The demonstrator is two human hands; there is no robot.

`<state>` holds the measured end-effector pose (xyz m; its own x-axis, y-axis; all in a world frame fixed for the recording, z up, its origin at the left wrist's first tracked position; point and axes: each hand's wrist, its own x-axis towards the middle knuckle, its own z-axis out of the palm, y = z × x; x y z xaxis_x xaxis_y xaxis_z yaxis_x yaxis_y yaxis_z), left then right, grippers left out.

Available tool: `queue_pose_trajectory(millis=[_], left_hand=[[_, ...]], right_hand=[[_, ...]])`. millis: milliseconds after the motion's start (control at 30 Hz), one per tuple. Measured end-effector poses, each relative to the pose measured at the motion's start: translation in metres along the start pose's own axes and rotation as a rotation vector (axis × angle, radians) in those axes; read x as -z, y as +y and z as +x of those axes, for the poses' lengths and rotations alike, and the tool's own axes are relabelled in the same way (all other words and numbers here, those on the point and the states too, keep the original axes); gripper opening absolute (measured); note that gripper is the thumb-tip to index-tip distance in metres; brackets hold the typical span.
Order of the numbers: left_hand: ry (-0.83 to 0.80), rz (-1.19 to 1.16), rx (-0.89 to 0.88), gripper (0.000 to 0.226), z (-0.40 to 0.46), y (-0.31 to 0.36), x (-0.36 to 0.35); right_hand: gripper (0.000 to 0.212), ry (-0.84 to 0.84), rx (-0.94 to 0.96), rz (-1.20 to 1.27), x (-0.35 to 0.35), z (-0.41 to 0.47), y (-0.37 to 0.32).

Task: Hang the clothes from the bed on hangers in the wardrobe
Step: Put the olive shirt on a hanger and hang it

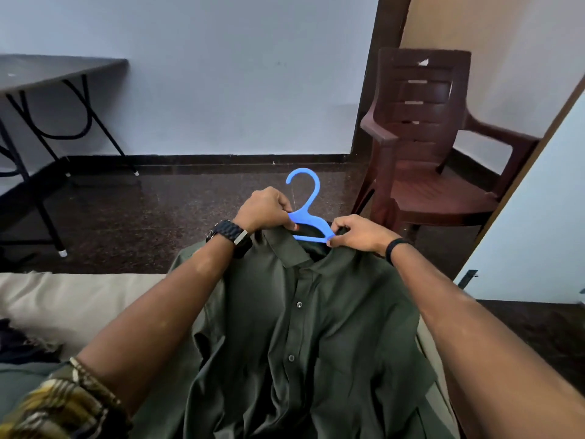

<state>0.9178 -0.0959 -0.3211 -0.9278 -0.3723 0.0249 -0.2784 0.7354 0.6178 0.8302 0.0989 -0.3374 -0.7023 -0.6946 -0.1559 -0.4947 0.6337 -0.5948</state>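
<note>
Nearest the camera, a rolled plaid sleeve (60,403) covers the left upper forearm. A dark green shirt (304,337) lies buttoned, front up, on the bed (63,299), its collar toward the foot edge and its body running back between both forearms. Dark clothing (19,340) sits on the bed at the left edge.

At the collar, a blue hanger (308,221) is partly inside the neck opening; its hook stands clear above the shirt, over the floor (158,210). The left hand (264,209), wearing a dark watch (231,237), has its grip closed on the hanger's left shoulder together with the collar edge. The right hand (357,232), with a black band (395,248) at the wrist, pinches the hanger's right arm and the collar fabric between thumb and fingers.

Beyond the bed, the floor is dark speckled stone. A brown plastic chair (427,137) stands at right by a doorway. A folding worktop (53,69) with black legs stands at far left against the pale wall (221,74).
</note>
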Motion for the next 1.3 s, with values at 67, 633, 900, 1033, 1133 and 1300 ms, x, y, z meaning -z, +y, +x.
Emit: queue_pose_trajectory(millis=[67, 633, 900, 1033, 1133, 1300], left_hand=[[0.022, -0.018, -0.060, 0.021, -0.007, 0.020, 0.014], [0.297, -0.034, -0.790, 0.021, -0.074, 0.199, 0.189], [0.570, 0.045, -0.960, 0.053, -0.090, 0.225, 0.205], [0.724, 0.114, -1.004, 0.039, -0.091, 0.241, 0.208], [0.745, 0.158, -0.964, 0.029, -0.086, 0.246, 0.219], [0.837, 0.342, -0.939, 0.032, -0.079, 0.238, 0.223]], right_hand=[[0.015, 0.061, 0.010, -0.061, 0.022, -0.013, -0.011], [0.029, 0.887, 0.284, -0.243, 0.233, -0.192, -0.128], [0.036, 0.585, 0.223, -0.040, 0.284, -0.245, -0.171], [0.022, 0.624, 0.285, -0.193, 0.297, -0.254, -0.187], [0.026, 0.726, 0.328, -0.211, 0.307, -0.257, -0.189], [0.034, 0.878, 0.280, -0.350, 0.330, -0.269, -0.193]])
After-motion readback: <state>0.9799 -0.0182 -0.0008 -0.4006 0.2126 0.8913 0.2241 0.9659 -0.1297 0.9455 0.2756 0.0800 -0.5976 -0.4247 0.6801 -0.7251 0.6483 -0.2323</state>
